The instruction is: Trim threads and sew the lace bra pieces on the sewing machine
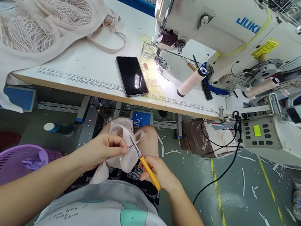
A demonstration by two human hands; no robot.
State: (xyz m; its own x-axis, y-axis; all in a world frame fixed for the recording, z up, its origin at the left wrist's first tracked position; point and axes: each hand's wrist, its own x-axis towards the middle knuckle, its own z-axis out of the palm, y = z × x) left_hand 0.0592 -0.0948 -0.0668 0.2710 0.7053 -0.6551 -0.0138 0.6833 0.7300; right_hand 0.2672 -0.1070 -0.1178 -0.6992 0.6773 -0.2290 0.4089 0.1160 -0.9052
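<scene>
My left hand (104, 149) pinches a small pale pink garment piece (121, 138) over my lap, below the table's front edge. My right hand (160, 172) grips an orange-handled thread snipper (144, 165), whose metal tip touches the fabric right beside my left fingers. The cloth hangs down between both hands onto my knees.
A white sewing machine (230, 31) stands on the white table (89, 73) with a black phone (132, 76), a thread cone (190, 83) and a heap of pink lace garments (36, 16). A purple basket (8, 165) sits at floor left; a control box (262, 135) and black cables hang at right.
</scene>
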